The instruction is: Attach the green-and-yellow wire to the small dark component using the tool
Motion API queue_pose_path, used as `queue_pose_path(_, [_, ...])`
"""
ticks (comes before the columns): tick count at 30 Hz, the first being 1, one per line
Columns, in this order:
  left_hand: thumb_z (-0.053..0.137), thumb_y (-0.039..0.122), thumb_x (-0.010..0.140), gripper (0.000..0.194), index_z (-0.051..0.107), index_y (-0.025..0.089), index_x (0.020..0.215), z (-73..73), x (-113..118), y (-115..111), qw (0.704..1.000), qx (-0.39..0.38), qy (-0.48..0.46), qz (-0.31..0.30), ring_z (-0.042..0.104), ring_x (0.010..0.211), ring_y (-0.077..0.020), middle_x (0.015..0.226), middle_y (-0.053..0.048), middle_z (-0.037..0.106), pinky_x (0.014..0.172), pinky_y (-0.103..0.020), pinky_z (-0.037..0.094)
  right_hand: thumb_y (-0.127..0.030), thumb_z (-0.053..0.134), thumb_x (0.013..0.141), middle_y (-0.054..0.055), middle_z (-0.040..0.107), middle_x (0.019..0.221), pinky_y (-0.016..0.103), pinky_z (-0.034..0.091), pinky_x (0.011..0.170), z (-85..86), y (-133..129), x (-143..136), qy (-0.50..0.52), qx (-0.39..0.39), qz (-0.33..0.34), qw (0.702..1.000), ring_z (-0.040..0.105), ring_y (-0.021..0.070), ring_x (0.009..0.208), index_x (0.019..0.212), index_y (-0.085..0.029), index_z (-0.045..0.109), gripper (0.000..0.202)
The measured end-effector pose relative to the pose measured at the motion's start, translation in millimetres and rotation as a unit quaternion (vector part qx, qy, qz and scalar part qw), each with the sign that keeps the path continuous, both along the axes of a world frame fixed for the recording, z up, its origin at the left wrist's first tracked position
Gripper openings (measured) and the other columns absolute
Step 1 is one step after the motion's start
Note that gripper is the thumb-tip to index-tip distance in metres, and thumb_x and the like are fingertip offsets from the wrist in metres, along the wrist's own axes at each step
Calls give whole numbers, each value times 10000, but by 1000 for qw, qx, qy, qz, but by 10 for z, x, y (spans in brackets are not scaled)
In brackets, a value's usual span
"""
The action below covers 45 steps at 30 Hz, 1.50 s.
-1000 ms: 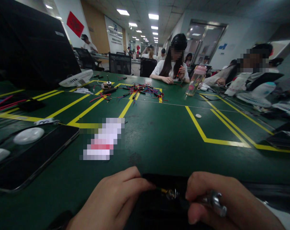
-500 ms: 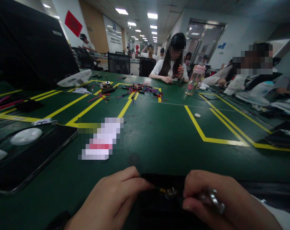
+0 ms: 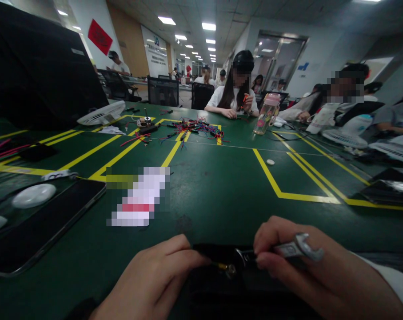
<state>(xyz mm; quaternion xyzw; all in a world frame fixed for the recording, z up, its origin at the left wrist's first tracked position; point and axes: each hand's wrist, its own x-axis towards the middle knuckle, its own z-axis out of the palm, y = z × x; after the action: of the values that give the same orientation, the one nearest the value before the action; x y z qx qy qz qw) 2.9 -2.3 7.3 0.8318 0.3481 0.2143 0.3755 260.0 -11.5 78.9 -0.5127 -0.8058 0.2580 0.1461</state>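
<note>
Here, head view: right hand (image 3: 308, 273) clamped on a wrench (image 3: 289, 250), forked end out to the right. Long axis crosswise, left end pointing toward the bolt (image 3: 232, 270) and lying just right of it, slightly farther off; looks clear of it. Bolt sits at the black box (image 3: 217, 295), edges lost in shadow; yellow wire (image 3: 222, 266) meets it from the left. Left hand (image 3: 161, 266) curled there, fingertips slightly nearer; whether pinching, cannot tell. Hands apart, bolt between.
</note>
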Motion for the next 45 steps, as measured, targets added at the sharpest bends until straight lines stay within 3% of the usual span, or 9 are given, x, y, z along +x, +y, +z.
queue_pose_path(3, [364, 58, 956, 413, 555, 357, 1168, -4, -13, -2, 1000, 3, 9, 4, 571, 1023, -107, 1078, 45, 577, 877, -173, 438, -166, 567, 829, -48, 586, 650, 222, 394, 493, -71, -27, -40, -5, -16, -1, 1000, 524, 133, 536, 750, -239, 553, 108])
queue_pose_path(9, [357, 39, 944, 445, 534, 373, 1179, -6, -4, 18, 1000, 6, 28, -3, 567, 1016, -94, 1123, 66, 568, 855, -157, 428, -187, 634, 799, -61, 614, 627, 196, 375, 437, -212, -61, -114, 24, 20, -3, 1000, 527, 119, 474, 757, -236, 556, 101])
queue_pose_path(16, [356, 96, 965, 387, 545, 372, 1161, -44, -15, 9, 999, 10, 40, 8, 576, 945, -92, 1026, 55, 565, 799, -143, 431, -79, 637, 757, -56, 631, 618, 206, 371, 438, -101, -43, -177, -59, -1, -12, 998, 546, 120, 465, 705, -220, 586, 158])
queue_pose_path(18, [356, 103, 968, 381, 547, 374, 1157, -36, -19, 5, 999, 10, 36, 9, 576, 924, -88, 1014, 59, 567, 786, -136, 430, -107, 635, 781, -60, 654, 674, 212, 377, 469, -43, 10, -140, -58, -13, 15, 998, 563, 124, 512, 750, -235, 608, 134])
queue_pose_path(23, [363, 88, 965, 403, 543, 394, 1154, -20, -13, 6, 1000, 5, 20, 3, 568, 973, -72, 1095, 96, 573, 826, -122, 419, -136, 623, 849, -62, 652, 821, 193, 432, 651, 70, 173, 8, 33, -45, 178, 982, 591, 115, 740, 849, -236, 613, 100])
queue_pose_path(27, [361, 83, 966, 399, 538, 383, 1160, -37, -15, 10, 1000, -1, 26, 0, 559, 991, -72, 1107, 90, 564, 840, -125, 413, -164, 626, 842, -67, 596, 712, 173, 414, 553, 17, 127, 43, 65, -43, 82, 994, 528, 99, 610, 817, -233, 582, 85])
queue_pose_path(32, [354, 82, 964, 391, 549, 366, 1150, -56, -30, 13, 1000, 0, 27, 2, 567, 950, -85, 1020, 56, 557, 826, -141, 423, -237, 606, 816, -35, 609, 668, 229, 405, 499, -122, -37, -9, 11, -47, -20, 999, 535, 144, 562, 757, -243, 576, 67])
queue_pose_path(40, [378, 74, 952, 401, 566, 377, 1136, -30, -1, -1, 1000, 12, 17, 17, 576, 934, -83, 1004, 62, 572, 818, -133, 432, -174, 634, 764, -15, 663, 674, 246, 409, 471, -127, -87, -144, -50, -35, -26, 998, 583, 166, 534, 729, -228, 583, 83])
queue_pose_path(45, [379, 63, 950, 432, 553, 389, 1175, -23, 1, 1, 1000, -3, 3, 13, 560, 1055, -105, 1146, 72, 572, 884, -170, 426, -134, 611, 772, -29, 675, 719, 251, 402, 491, -111, -74, -135, -43, -8, 5, 999, 606, 180, 603, 751, -246, 605, 113])
